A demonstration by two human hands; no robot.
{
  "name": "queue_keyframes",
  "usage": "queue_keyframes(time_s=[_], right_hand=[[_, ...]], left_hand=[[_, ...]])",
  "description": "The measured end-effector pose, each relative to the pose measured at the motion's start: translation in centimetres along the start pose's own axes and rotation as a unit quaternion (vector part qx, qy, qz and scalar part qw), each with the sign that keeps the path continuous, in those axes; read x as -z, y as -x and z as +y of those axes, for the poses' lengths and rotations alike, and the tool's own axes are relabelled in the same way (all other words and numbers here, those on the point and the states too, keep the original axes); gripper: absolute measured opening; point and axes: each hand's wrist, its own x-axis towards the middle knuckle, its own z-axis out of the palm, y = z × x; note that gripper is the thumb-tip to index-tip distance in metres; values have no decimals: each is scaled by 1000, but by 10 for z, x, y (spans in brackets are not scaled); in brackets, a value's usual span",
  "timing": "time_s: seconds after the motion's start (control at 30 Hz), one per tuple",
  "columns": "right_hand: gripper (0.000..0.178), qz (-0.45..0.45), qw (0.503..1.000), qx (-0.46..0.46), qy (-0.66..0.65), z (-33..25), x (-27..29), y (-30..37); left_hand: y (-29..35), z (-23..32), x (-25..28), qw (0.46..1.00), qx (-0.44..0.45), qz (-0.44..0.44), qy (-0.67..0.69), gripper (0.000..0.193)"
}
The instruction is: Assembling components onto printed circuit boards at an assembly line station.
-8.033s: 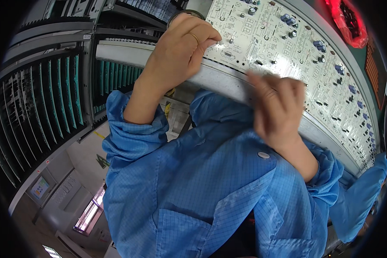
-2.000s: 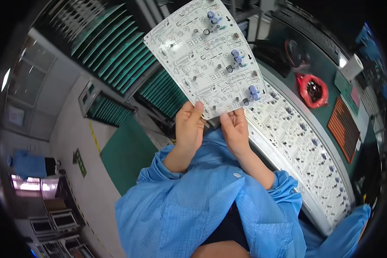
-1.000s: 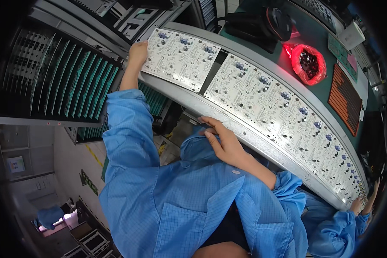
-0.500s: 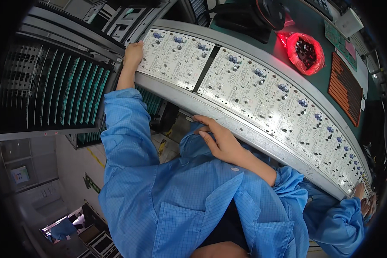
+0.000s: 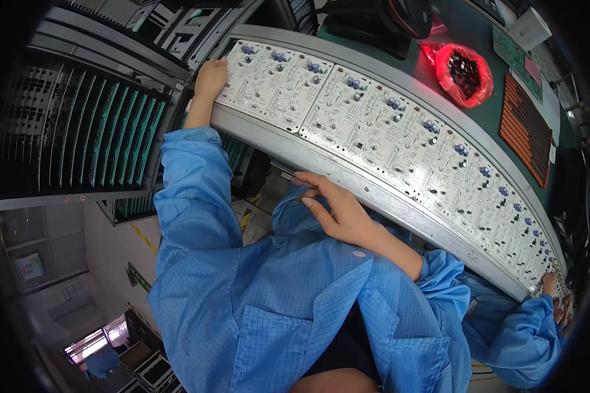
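Grey metal rails curve across from upper left to lower right, bordering a track laid with white circuit boards. At the left end of that track lies the first board, flat, component side up, with paired blue capacitors near its far edge and smaller black parts scattered over it. Its right edge sits against the next white board, only a thin seam showing between them.

I have my left hand at the first board's left edge, thumb side touching it; I cannot tell whether my fingers close on it underneath (they are turned away from view). My right hand holds nothing: it hangs on the near side of the rail, fingers loosely bent and parted, in front of my blue coat.

Farther right along the track, a co-worker's hand is at the boards, with a blue sleeve below it. Beyond the far rail, on a green bench top, stand a red bag of small dark pieces and, beside it, an orange slatted tray. To my left is a rack of upright green-edged panels; below it, yellow tape marks the pale floor.
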Motion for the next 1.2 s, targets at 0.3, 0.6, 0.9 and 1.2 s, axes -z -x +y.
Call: queue_keyframes(time_s=[0.3,0.6,0.9,1.2], right_hand=[[35,123,947,186,233,-2,25,27],[39,253,886,203,331,7,46,87],[40,295,863,226,343,7,52,106],[41,414,792,169,416,9,69,166]], left_hand=[[55,29,10,996,-58,56,-32,59],[56,14,-16,996,-51,69,-23,70],[43,-2,-23,997,-31,62,-19,76],[19,-25,-21,996,-10,60,-59,70]])
